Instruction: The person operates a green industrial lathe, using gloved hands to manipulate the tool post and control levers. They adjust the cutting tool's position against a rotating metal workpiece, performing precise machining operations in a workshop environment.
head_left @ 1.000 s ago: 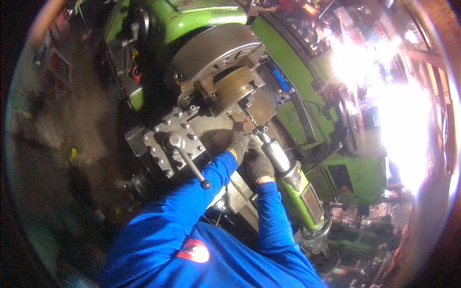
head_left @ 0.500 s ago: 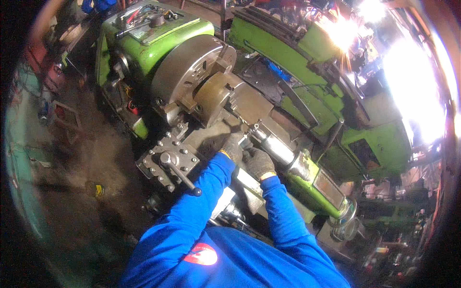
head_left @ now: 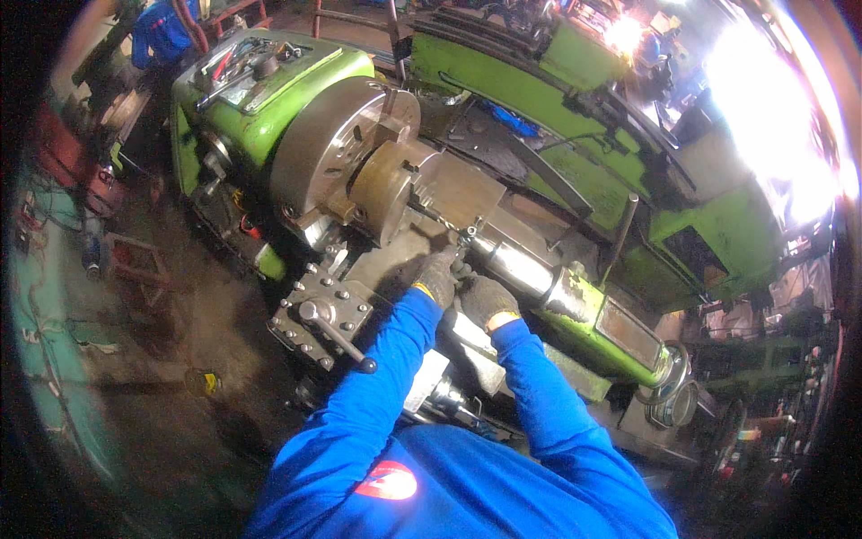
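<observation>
Both my hands, in dark grey gloves with yellow cuffs, are close together at the nose of a lathe's tailstock. My left hand (head_left: 435, 274) is closed just below the holder (head_left: 467, 235) at the tip of the bright tailstock quill (head_left: 516, 269). My right hand (head_left: 486, 301) is curled beside it, its knuckles up. What the fingers grip is small and hidden by the gloves. From the holder a thin drill bit (head_left: 440, 216) points toward the round workpiece (head_left: 382, 184), which the large chuck (head_left: 314, 144) clamps.
Left of my forearm stands the square tool post (head_left: 314, 310) with its ball-ended lever (head_left: 346, 341). The green tailstock body (head_left: 611, 332) with its handwheel (head_left: 673, 368) lies to the right. Tools rest on the green headstock (head_left: 269, 99). Another green machine (head_left: 503, 81) is behind; sparks glow far off.
The whole view has shifted slightly, with the chuck a little further left. My hands stay together by the holder, the left tilted slightly differently, and more of the drill bit shows.
</observation>
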Tool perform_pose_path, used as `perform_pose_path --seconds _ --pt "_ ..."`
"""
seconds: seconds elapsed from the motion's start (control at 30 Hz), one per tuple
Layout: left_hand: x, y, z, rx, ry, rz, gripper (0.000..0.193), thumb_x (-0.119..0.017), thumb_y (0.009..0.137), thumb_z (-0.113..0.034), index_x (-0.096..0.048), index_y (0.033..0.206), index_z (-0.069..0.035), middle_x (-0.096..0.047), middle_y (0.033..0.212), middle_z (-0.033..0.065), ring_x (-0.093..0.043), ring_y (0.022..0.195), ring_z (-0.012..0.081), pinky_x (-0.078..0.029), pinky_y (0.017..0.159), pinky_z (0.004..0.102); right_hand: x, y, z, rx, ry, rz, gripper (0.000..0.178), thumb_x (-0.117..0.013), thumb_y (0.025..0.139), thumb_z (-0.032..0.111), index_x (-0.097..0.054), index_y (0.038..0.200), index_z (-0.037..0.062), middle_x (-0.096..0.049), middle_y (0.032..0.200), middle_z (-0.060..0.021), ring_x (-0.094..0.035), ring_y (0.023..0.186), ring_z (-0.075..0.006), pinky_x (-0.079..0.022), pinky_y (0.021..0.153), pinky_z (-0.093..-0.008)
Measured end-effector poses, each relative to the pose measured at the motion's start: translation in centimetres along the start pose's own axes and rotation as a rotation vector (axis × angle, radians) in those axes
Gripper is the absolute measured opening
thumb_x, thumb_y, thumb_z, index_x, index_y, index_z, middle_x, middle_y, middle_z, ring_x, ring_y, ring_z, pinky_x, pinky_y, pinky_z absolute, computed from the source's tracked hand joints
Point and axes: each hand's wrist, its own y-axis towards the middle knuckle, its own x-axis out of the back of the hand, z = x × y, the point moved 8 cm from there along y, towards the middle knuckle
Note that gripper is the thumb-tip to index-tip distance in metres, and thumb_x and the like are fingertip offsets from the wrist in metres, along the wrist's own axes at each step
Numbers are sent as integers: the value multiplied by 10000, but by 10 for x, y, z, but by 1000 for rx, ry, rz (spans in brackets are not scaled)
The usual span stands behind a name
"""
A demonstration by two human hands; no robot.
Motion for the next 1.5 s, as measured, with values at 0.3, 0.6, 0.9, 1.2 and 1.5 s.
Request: perform_pose_path --seconds 0.3,0.6,0.9,1.2,1.5 --pt "-1 -8 -23 -277 818 55 214 -594 1033 -255 -663 1110 -68 -738 997 193 -737 963 337 -565 792 469 -13 7 -16 -12 106 -63 573 -450 1081 521 -759 1130 41 -731 1102 -302 -677 1089 -498 -518 944 -578" --pt "8 43 -12 -247 1457 -26 360 -622 995 -289 -624 1269 -55 -729 1111 292 -705 1071 473 -546 881 554 -1 -6 -2 21 156 2 455 -523 1049 427 -760 1233 85 -731 1240 -247 -673 1190 -449 -522 1029 -534" --pt "0 38 -14 -498 1620 -69 308 -585 1040 -308 -641 1196 -48 -720 1023 288 -726 943 390 -572 813 498 -24 9 -27 107 323 -85 469 -537 1055 460 -760 1239 90 -725 1229 -261 -668 1172 -465 -514 1012 -542" --pt "14 -1 3 -104 225 -59 398 -583 1077 -405 -652 1054 -14 -688 920 106 -728 871 243 -583 740 391 -2 -14 -4 79 231 -143 502 -542 1052 490 -740 1296 98 -729 1164 -284 -677 1137 -470 -520 987 -539" --pt "4 -43 -29 -629 981 -125 316 -608 1056 -319 -646 1169 -26 -679 1119 174 -648 1085 351 -510 942 473 -22 0 -12 175 319 -264 401 -566 1049 440 -743 1225 126 -737 1133 -234 -682 1080 -460 -532 939 -530"
